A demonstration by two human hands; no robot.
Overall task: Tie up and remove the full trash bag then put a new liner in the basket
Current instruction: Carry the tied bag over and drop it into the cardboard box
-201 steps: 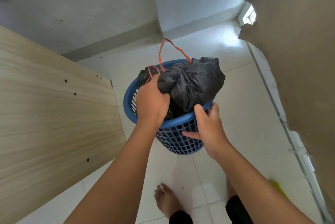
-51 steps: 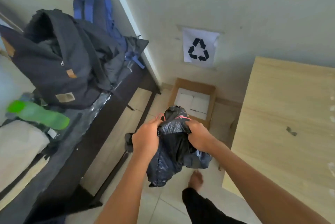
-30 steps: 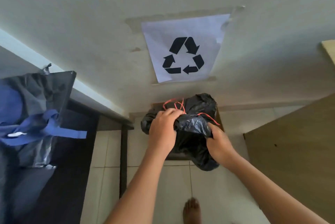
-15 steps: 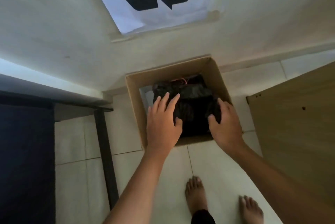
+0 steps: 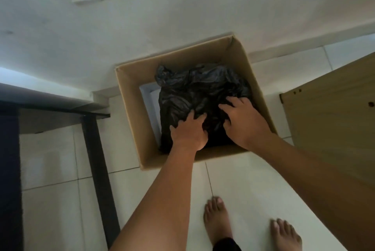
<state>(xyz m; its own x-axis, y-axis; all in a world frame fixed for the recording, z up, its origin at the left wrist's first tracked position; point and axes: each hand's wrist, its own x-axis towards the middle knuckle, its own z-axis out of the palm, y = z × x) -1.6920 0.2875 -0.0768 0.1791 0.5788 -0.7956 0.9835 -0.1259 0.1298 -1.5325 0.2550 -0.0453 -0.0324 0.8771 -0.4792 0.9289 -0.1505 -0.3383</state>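
- Where the crumpled black plastic trash bag (image 5: pixel 199 96) sits, low inside the open brown cardboard box (image 5: pixel 129 112) on the pale tiled floor (image 5: pixel 243 185), it fills most of the box; a white sheet (image 5: pixel 149 96) shows at the bag's 9 o'clock.
- Left hand (image 5: pixel 189 132): fingers spread and fairly straight, laid on the bag's 6 o'clock side. Pressing, not gripping.
- Right hand (image 5: pixel 242 117): fingers splayed, slightly bent, on the bag's 4 o'clock side. Resting on the film; no pinch seen.
- Handling, judged: soft, thin, slick film; folds dent under the fingers. Probably light, contents loose and yielding.
- Best hold would be the gathered neck, likely near the puckered knob at 11 o'clock; ties not visible here.
- Risk: thin film may tear on a hard pull.
- Box stands against the wall (image 5: pixel 182 11) at 12 o'clock; dark metal frame leg (image 5: pixel 97 161) at 8 o'clock, wooden panel (image 5: pixel 334 125) at 3 o'clock.
- Basket and new liner out of view.
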